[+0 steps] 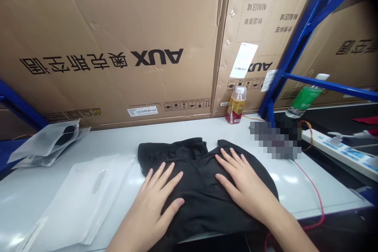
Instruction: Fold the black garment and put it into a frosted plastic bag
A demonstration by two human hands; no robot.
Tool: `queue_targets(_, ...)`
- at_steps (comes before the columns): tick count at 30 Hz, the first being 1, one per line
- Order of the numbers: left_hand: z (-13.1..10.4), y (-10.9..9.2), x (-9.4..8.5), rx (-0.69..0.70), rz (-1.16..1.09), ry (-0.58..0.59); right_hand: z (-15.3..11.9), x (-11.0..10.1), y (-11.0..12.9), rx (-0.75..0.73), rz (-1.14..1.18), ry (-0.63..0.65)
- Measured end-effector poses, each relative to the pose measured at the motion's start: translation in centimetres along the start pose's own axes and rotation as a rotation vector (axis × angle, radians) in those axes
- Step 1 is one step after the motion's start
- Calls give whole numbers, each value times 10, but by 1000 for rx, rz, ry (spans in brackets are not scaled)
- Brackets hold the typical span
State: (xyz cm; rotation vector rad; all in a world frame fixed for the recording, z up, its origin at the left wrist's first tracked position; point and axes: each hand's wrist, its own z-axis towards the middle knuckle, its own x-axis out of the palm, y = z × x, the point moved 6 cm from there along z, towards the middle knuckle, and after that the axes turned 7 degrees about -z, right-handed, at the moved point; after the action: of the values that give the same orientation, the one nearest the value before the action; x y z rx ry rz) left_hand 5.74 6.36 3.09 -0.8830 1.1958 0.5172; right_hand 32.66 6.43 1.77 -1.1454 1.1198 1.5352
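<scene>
Black garment [201,189] spread on the white tabletop [112,143], under and between both palm-down hands, fingers splayed, pinching nothing, seemingly to keep fabric flat: left hand [154,203] toward its eight o'clock, right hand [245,185] at three; frosted plastic bags [79,197] farther out at nine.

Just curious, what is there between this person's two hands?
In the head view, a stretch of black cloth lies between the left hand and the right hand; nothing else shows there.

The garment [197,185] is smooth cloth, the tabletop [113,141] glossy.
</scene>
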Motion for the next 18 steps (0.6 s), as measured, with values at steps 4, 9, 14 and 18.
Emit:
queue_targets(4, 2, 0, -3, -6, 21, 7, -3, -10, 3, -64, -19, -60)
queue_targets(9, 2, 8, 0, -42, -15, 62, 3, -11, -11, -52, -38, -159)
queue_targets(14, 5, 17, -11, -95, -31, 17, 28, -17, -48, 115, -64, -281)
queue_targets(18, 3, 18, -4, -109, -24, 20, 40, -25, -61, 119, -40, -276)
